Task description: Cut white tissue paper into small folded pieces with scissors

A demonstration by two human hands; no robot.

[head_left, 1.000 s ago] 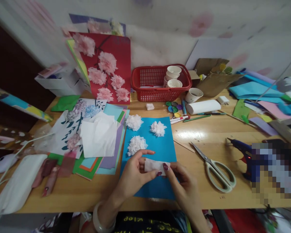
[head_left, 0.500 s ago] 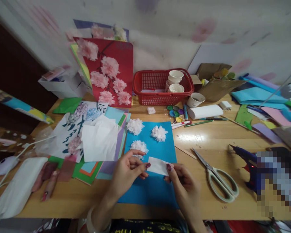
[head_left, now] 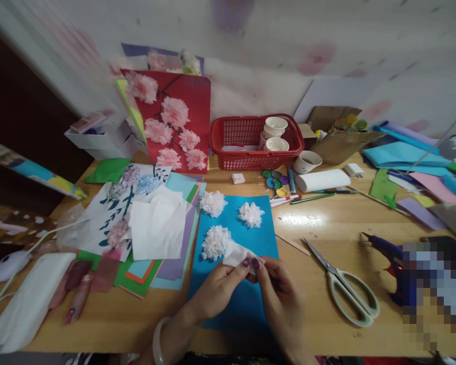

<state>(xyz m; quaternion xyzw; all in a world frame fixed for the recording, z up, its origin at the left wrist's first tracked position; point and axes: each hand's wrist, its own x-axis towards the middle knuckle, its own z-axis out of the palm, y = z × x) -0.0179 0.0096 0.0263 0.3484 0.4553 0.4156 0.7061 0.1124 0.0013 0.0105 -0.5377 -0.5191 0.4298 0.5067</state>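
A small white tissue paper strip (head_left: 236, 253) is pinched between my two hands above a blue sheet of paper (head_left: 239, 309). My left hand (head_left: 224, 281) grips its lower edge with thumb and fingers. At its right end, my right hand (head_left: 271, 284) pinches it, and the thumbs almost meet. The strip looks bunched at that end. On the blue sheet lie three white tissue flowers: one at the upper left (head_left: 213, 204), one at the upper right (head_left: 251, 215), and one just beyond my left hand (head_left: 215, 242).
Scissors (head_left: 338, 284) and a blue glue gun (head_left: 389, 253) lie to the right. White tissue sheets (head_left: 157, 223) rest on coloured papers at left. Behind stand a red basket (head_left: 247, 161) with paper cups and a red picture (head_left: 197, 111) with pink flowers.
My hands have come closer together, and the strip, flat before, is now gathered at its right end. My left hand has moved down, uncovering the lower white flower.
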